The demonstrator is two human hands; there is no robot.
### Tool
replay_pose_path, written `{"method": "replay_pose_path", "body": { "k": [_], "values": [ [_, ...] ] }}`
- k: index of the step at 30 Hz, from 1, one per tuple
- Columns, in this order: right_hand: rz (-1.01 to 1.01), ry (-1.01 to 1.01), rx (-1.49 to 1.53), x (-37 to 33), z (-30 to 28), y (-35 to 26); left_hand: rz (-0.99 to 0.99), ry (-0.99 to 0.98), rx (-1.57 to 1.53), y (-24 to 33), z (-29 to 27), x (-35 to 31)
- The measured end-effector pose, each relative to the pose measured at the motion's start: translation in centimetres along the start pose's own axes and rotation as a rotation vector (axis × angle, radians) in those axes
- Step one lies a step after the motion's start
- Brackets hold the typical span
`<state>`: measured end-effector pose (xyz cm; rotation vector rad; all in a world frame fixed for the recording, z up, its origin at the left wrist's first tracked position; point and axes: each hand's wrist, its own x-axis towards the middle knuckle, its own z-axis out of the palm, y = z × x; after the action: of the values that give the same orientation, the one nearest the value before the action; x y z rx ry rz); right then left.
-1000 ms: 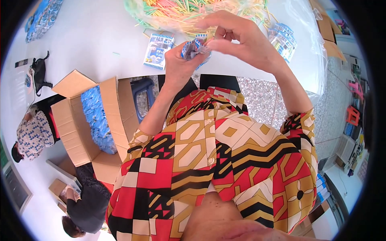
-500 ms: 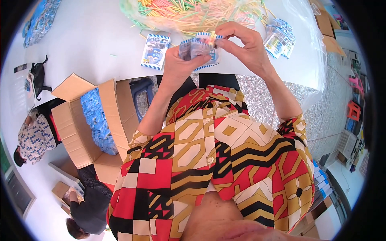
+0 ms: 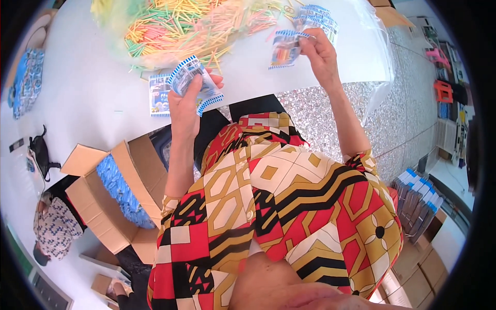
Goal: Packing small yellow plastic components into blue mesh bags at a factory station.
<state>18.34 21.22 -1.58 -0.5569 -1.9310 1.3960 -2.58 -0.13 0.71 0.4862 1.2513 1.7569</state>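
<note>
White table (image 3: 93, 77) bears coloured sticks (image 3: 181, 26). Left hand (image 3: 185, 106) clamps at least one blue-and-white packet (image 3: 185, 73) with thumb and fingers, partly over a flat packet (image 3: 159, 97); right hand (image 3: 321, 56) pinches a filled packet (image 3: 283, 50) near stacked packets (image 3: 315, 20). Slack pinching could drop it; an unsealed edge could spill contents.

Speckled grey floor (image 3: 305, 116), white table (image 3: 93, 67), orange plastic stool (image 3: 443, 91) toward right edge, bright light
</note>
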Motion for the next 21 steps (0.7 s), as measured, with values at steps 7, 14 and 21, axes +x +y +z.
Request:
{"method": "replay_pose_path", "body": {
  "k": [7, 14, 21],
  "values": [
    [0.093, 0.274, -0.038, -1.1, -4.7, 5.4, -0.026, -0.036, 0.075, -0.2, 1.0, 0.2],
    [0.048, 0.483, -0.593, -0.5, -6.6, 7.4, -0.009, 0.017, 0.085, -0.4, 0.8, 0.1],
    [-0.113, 0.316, -0.554, 0.9, 0.2, -0.2, 0.023, 0.069, 0.053, -0.1, -0.1, 0.1]
  ]
}}
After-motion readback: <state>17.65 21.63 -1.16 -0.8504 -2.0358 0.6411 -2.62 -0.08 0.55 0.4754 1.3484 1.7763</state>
